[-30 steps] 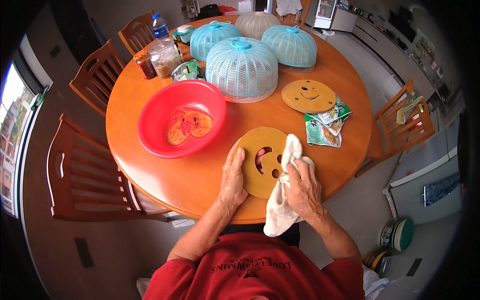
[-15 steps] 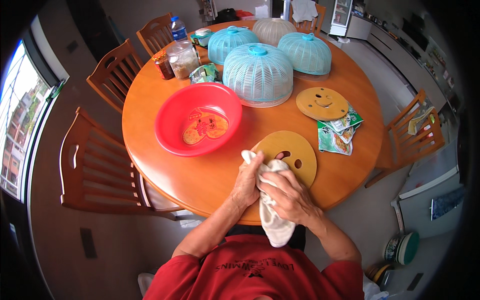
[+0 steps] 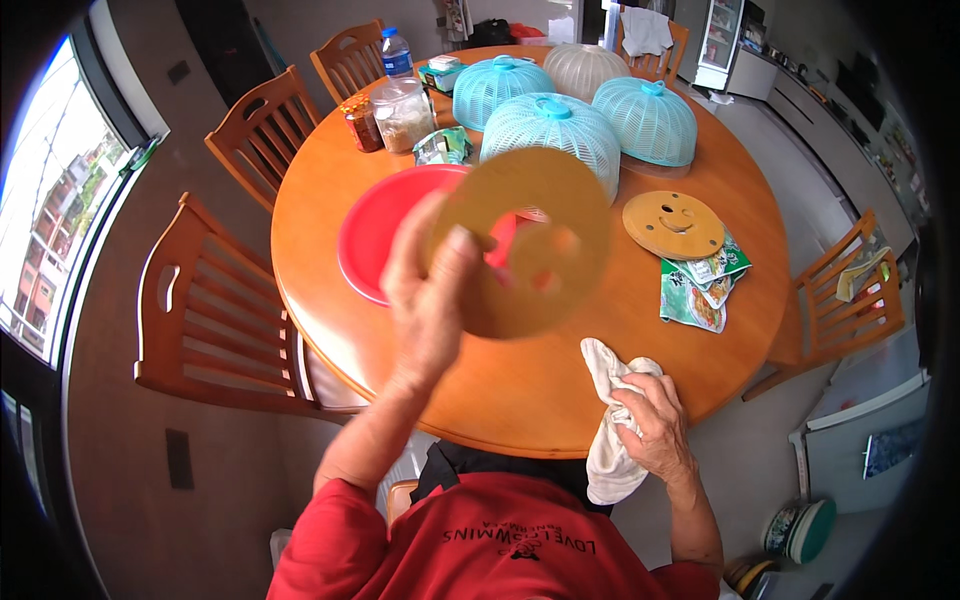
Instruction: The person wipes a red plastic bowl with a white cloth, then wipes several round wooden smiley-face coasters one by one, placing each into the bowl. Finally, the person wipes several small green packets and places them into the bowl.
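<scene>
Yellow-brown disc (image 3: pixel 525 190) with cut-out openings, blurred, held above the near middle of the round table (image 3: pixel 500 400) and overlapping the red basin (image 3: pixel 350 260) in view. The left hand (image 3: pixel 425 300) is closed on the disc's rim at its 9 o'clock, thumb toward the viewer; the fingertips behind cannot be made out. Its thin, flat form suggests a stiff, fairly light plate, smooth enough to slip if damp and not easily broken; the rim at 3 and 9 o'clock, or the edge of an opening, should offer the surest hold. The right hand (image 3: pixel 655 430) is bunched around a soft white cloth (image 3: pixel 612 465) at the table's 5 o'clock edge. Counted: one disc in hand and, at 3 o'clock, one other visible disc (image 3: pixel 645 225) resting on green packets (image 3: pixel 690 295), apparently three; one basin at 9 o'clock; three blue mesh covers (image 3: pixel 550 130) and one pale cover (image 3: pixel 590 70) around 12; two jars (image 3: pixel 403 125) and one bottle (image 3: pixel 397 55) near 11; one cloth.
</scene>
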Demonstrator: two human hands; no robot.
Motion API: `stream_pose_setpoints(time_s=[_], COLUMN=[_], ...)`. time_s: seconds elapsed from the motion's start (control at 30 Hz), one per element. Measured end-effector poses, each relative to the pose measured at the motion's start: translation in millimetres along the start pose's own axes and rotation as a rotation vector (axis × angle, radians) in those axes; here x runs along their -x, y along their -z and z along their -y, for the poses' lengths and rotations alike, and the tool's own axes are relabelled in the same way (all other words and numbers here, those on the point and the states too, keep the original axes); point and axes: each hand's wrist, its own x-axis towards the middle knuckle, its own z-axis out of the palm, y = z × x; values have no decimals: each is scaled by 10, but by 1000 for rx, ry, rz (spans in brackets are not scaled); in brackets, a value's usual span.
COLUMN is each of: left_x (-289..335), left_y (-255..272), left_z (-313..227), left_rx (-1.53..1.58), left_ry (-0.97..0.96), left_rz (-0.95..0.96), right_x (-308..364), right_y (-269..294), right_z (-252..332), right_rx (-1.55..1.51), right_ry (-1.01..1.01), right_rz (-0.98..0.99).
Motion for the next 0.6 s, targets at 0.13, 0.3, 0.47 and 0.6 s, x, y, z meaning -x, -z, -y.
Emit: stream_pose_setpoints(time_s=[0.13,0.3,0.47,0.6], left_x=[-573,-893,-999,-1061], left_y=[462,986,1150,1167], left_z=[3,517,826,868], left_rx=[-16,6,-95,-254], left_ry=[-14,151,339,388], left_rz=[-159,-206,-228,-247], right_x=[8,-4,-9,5], right_y=[-30,-50,-47,-52], right_z=[-8,-2,-2,-9], right_rx=[-7,-12,-21,-17], right_ry=[-6,-3,-7,-20], right_rz=[-28,-44,-41,-42])
